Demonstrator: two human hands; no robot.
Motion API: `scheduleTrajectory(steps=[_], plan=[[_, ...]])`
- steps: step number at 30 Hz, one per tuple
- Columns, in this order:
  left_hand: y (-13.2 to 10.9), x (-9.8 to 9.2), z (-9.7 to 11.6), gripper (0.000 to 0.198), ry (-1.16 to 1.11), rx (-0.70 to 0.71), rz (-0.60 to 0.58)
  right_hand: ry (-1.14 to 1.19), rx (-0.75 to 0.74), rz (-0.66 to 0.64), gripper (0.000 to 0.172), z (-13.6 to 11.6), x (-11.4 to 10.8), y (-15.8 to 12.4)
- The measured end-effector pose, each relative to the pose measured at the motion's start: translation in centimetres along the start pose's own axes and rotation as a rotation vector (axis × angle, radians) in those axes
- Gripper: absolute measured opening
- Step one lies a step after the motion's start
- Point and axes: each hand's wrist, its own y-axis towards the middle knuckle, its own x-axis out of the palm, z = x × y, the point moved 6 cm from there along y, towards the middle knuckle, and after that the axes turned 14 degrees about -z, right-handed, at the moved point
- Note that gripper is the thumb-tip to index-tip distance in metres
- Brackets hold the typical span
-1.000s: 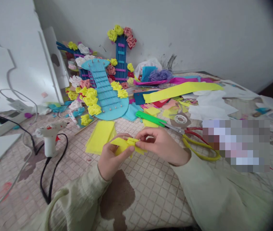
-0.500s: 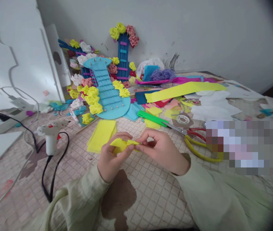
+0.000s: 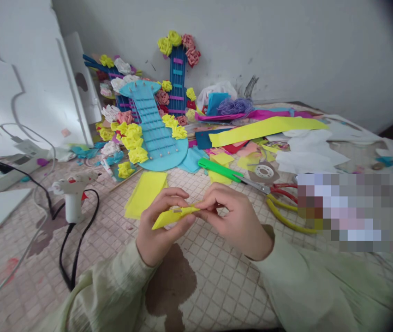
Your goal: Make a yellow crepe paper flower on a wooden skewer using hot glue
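Between my two hands is a piece of yellow crepe paper (image 3: 169,218), folded and twisted narrow toward its right end. My left hand (image 3: 160,230) holds its wider left part, thumb below and fingers behind. The fingertips of my right hand (image 3: 233,216) pinch the narrow right end. Just behind my left hand lies a stack of yellow paper sheets (image 3: 144,191) on the table. A light blue paper guitar (image 3: 153,133) with yellow paper flowers (image 3: 134,143) leans farther back.
A white glue gun (image 3: 74,198) with a black cord stands at left. A green utility knife (image 3: 219,169) and scissors (image 3: 282,207) with red and yellow handles lie at right. Behind are a long yellow strip (image 3: 269,129), purple yarn (image 3: 234,106) and a dark blue guitar (image 3: 177,83).
My left hand has shifted slightly left and down, tilting the yellow paper. Its left part now hangs lower and looks more folded, while my right hand keeps pinching the end.
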Motion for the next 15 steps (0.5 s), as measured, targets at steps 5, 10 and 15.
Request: scheduleTrajectory(steps=[5,10,15], plan=[[-0.19,0.01,0.27,0.014,0.038,0.027,0.014,-0.137,-0.136,0.05,0.007,-1.01,-0.07,-0.17],[-0.26,-0.16,0.16,0.012,0.034,0.02,0.042,-0.124,-0.12,-0.012,0.006,-0.88,-0.08,0.0],[-0.27,-0.45,0.04,0.009,0.036,0.002,0.069,-0.145,-0.139,-0.088,0.014,-0.89,0.0,0.23]])
